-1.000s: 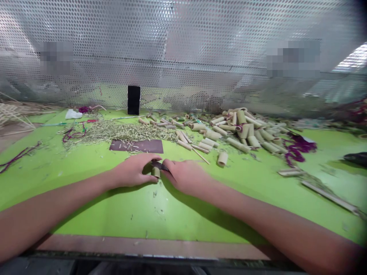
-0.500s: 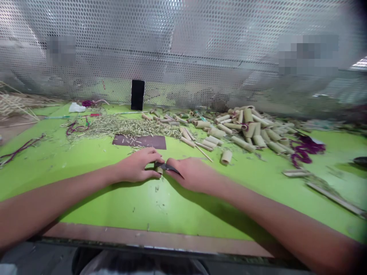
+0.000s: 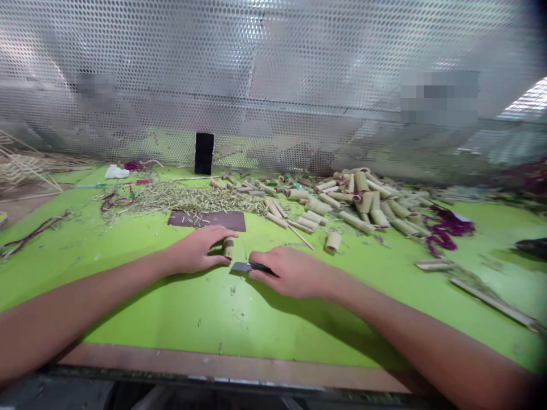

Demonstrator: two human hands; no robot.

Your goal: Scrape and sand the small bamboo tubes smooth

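Note:
My left hand [image 3: 200, 249] grips a short bamboo tube [image 3: 229, 248] between thumb and fingers, close to the green tabletop. Closed round the dark handle of a knife [image 3: 241, 267] is my right hand [image 3: 285, 272]. The knife's short, wide blade points left and sits just below and to the right of the tube, apart from it. A single bamboo piece [image 3: 333, 242] lies on its own to the right, past my right hand. Beyond my left hand is a dark brown sheet [image 3: 222, 220] with bamboo slivers on it.
Bamboo shavings [image 3: 188, 197] spread behind the sheet. A heap of bamboo tubes [image 3: 371, 199] rises at the back right, near purple cord [image 3: 448, 225]. A phone [image 3: 204, 154] stands against the perforated metal screen [image 3: 273, 74]. Thin sticks [image 3: 29, 165] lie far left.
The knife blade has moved off the bamboo tube and down toward me, with my right hand slightly lower. My left hand still grips the tube. The whole view has shifted a little.

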